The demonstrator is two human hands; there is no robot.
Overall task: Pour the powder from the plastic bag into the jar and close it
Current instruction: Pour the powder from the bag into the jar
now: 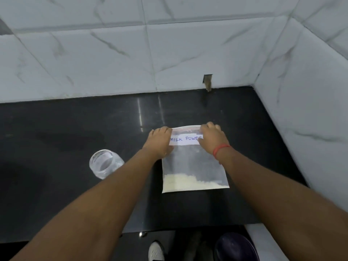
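A clear zip-lock plastic bag lies flat on the black counter, with a white label reading "MILK POWDE…" near its top. Pale powder is gathered along its near edge. My left hand grips the bag's top left corner at the zip strip. My right hand, with a red thread on the wrist, grips the top right corner and covers the end of the label. An open, empty clear jar stands to the left of the bag, beside my left forearm. No lid is in view.
The black counter meets white marble-look tiled walls at the back and right. A small hole is cut in the back wall. Below the counter's front edge are a grey shoe and a dark round vessel.
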